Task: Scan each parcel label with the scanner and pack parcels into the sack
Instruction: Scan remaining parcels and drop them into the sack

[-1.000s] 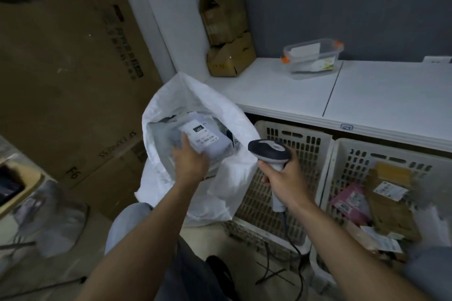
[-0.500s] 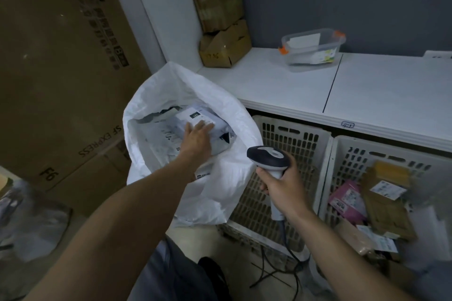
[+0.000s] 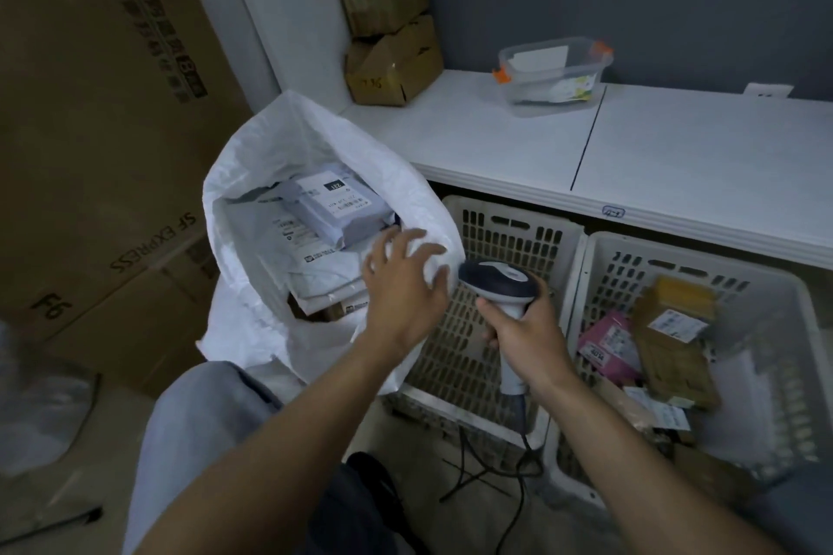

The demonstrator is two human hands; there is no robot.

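The white woven sack (image 3: pixel 252 176) stands open at centre left. On top of several flat parcels inside it lies a grey poly parcel (image 3: pixel 336 205), label facing up. My left hand (image 3: pixel 401 284) hovers at the sack's right rim, fingers spread and holding nothing. My right hand (image 3: pixel 523 329) grips the handle of the corded barcode scanner (image 3: pixel 498 279), head pointing left toward the sack. More parcels wait in the right basket: a pink one (image 3: pixel 608 347) and a brown carton (image 3: pixel 676 338) with a white label.
Two white slatted baskets (image 3: pixel 509 230) (image 3: pixel 789 329) sit under a white shelf (image 3: pixel 676 158). On the shelf are a clear plastic tub (image 3: pixel 554 72) and stacked brown boxes (image 3: pixel 387 14). Large cardboard cartons (image 3: pixel 103 126) fill the left. The scanner cable (image 3: pixel 518 487) trails on the floor.
My left hand has let go of the grey parcel, which now lies in the sack, and has drawn back to the sack's right rim. The scanner hand has stayed put.
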